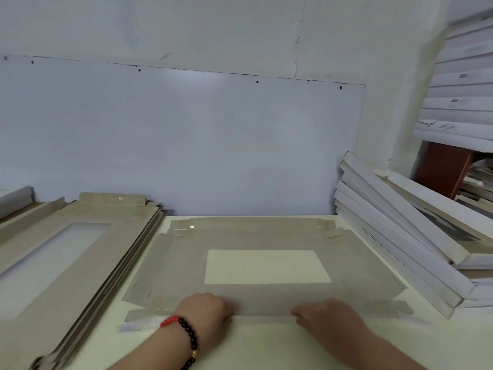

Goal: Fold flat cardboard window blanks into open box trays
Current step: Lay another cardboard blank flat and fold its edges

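Cream table (266, 343) carried a flat grey blank (360, 265) at centre frame, with a stack (88, 252) of blanks at left and white trays (400, 222) at right. Both hands, left (206, 313) and right (324, 316), gripped the blank's near flap, fingers curled under its edge.

A pale cream table (266, 343) fills the lower frame. A flat grey window blank (266, 236) lies at its centre. A stack of flat blanks (88, 263) sits at lower left, and white folded trays (400, 236) lean piled at the right edge.
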Demonstrator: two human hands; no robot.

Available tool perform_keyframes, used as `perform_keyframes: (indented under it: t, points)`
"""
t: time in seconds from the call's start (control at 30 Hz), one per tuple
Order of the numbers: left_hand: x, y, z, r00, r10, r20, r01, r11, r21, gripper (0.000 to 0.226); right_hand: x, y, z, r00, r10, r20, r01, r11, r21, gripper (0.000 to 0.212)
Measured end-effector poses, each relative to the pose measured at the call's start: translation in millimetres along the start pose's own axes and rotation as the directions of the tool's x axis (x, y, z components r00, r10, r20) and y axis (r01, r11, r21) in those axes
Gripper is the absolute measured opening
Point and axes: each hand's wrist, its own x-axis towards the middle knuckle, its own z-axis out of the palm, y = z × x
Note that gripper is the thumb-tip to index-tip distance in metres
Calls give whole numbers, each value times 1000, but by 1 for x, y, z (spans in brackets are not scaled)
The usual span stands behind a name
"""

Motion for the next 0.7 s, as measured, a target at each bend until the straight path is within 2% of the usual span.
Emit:
perform_keyframes:
  t: [0.07, 0.13, 0.2, 0.3, 0.37, 0.43, 0.53, 0.6, 0.7]
  points:
    - [3, -18, -6, 999, -44, 14, 44, 998, -54, 30, 4, 17, -4, 982, 106, 157, -118, 991, 67, 34]
    - [8, -28, -10, 997, -65, 29, 68, 989, -128, 32, 12, 25, -8, 967, 146, 207, -171, 979, 110, 39]
    - [14, -27, -12, 994, -103, 44, 109, 981, -160, 39, 21, 25, -10, 968, 130, 215, -149, 986, 77, 43]
    - [27, -9, -10, 981, -178, 73, 182, 982, -55, 56, 36, 11, -4, 970, 130, 206, -118, 991, -70, 52]
    - [33, 7, -5, 976, -211, 51, 210, 978, 15, 59, 42, -7, 3, 977, 98, 190, -69, 986, -155, 49]
    - [38, 19, 0, 976, -217, -4, 217, 976, 14, 54, 47, -27, 13, 986, 28, 162, 3, 981, -192, 41]
    - [43, 28, 8, 990, -125, -70, 127, 992, 20, 33, 51, -50, 23, 998, 9, 57, -3, 994, -107, 33]
    - [43, 28, 11, 996, -34, -81, 37, 999, 38, 22, 54, -54, 29, 997, -51, 62, 56, 996, -73, 30]
    - [41, 16, 11, 998, -38, -44, 30, 987, -156, 27, 52, -40, 24, 992, -20, 126, 5, 993, 117, 35]
